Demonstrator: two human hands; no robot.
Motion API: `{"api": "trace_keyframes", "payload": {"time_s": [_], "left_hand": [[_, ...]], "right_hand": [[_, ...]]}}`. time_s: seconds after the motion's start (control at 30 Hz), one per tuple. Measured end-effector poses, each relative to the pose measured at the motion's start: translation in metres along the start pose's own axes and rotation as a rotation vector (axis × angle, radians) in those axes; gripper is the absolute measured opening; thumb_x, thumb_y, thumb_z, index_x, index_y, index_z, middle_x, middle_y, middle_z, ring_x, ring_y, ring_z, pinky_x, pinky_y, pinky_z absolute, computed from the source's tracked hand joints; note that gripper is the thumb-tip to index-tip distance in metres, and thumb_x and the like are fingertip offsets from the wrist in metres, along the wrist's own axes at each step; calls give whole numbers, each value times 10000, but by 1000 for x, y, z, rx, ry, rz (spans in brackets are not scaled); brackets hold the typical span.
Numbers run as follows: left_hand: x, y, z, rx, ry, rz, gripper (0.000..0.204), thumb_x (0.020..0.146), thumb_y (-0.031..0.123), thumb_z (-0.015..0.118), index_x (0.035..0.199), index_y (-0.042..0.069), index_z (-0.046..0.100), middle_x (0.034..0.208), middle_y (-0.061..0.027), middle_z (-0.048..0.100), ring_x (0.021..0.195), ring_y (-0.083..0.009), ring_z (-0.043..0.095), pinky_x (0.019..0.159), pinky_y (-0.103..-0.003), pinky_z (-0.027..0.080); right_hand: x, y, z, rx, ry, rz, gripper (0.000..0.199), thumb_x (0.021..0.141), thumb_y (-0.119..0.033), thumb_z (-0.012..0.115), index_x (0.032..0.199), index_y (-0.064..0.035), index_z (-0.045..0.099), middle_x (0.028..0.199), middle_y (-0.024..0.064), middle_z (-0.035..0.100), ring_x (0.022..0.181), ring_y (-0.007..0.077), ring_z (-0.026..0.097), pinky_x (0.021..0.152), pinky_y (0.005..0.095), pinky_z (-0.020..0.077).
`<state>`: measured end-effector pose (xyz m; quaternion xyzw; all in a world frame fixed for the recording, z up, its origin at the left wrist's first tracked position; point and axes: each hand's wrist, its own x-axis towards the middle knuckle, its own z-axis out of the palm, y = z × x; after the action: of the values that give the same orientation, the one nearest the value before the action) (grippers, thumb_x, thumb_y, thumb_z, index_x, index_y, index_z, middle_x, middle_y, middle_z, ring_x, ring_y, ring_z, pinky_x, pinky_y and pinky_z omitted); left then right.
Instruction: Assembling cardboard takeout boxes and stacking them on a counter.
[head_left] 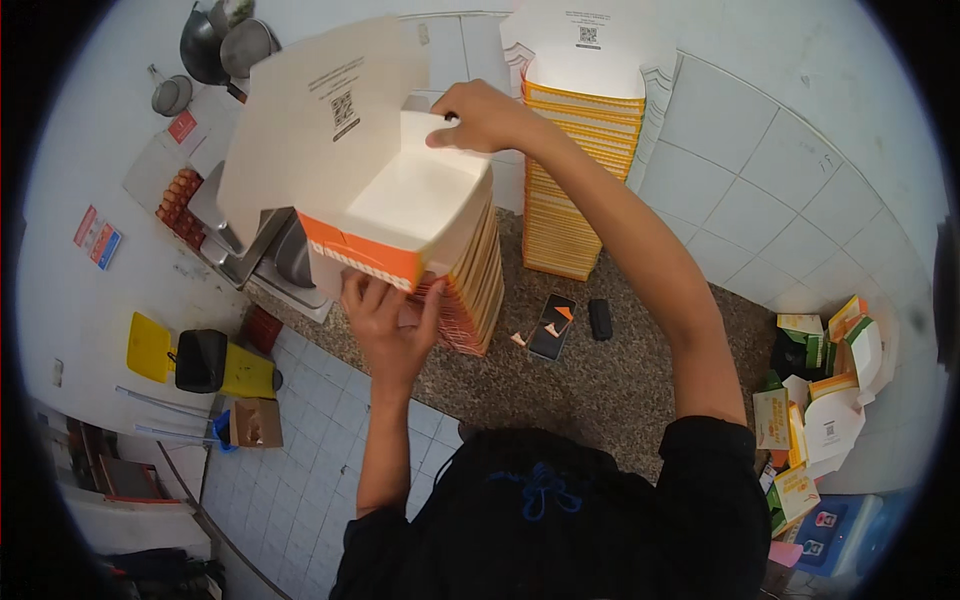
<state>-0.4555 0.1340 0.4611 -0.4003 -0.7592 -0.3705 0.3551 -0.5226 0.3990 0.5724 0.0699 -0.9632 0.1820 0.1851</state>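
Observation:
An open paper takeaway box (364,249), white inside with an orange front band and a raised white lid, sits at the top of a tall stack of nested boxes (475,295). My left hand (390,322) is under its front orange edge, thumb and fingers against the box. My right hand (482,117) pinches the box's far right rim, the thumb inside the wall. A second tall stack of nested yellow-edged boxes (582,150) stands to the right, its top lid up against the wall.
On the speckled counter (620,385) lie a smartphone (550,335) with paper scraps and a small black case (600,319). Flattened and folded cartons (825,420) pile up at the right. A yellow bin (245,370) stands on the tiled floor; egg trays (178,205) sit far left.

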Motion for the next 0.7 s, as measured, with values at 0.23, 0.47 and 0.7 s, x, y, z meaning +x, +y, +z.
{"api": "trace_keyframes", "payload": {"time_s": [0.23,0.47,0.7], "left_hand": [[-7,5,-1,67,92,-103,158,719,192,862,808,135,745,828,22,675,891,-214,532,843,-362,403],[4,6,3,-41,87,-117,136,707,163,846,730,118,719,807,16,671,849,-210,515,803,-371,404],[0,-1,9,72,196,-73,222,695,244,852,683,113,674,748,-18,604,900,-234,519,833,-395,395]], "right_hand": [[15,0,24,-388,-199,61,351,761,-253,758,1031,-35,710,1020,171,699,953,347,680,807,438,556],[-10,-10,22,-480,43,28,379,851,-354,715,1003,-11,663,1041,163,683,1042,326,649,838,449,540],[-89,-74,15,323,-486,-231,348,912,-351,659,1059,-36,651,973,140,673,895,327,660,786,425,529]]}}
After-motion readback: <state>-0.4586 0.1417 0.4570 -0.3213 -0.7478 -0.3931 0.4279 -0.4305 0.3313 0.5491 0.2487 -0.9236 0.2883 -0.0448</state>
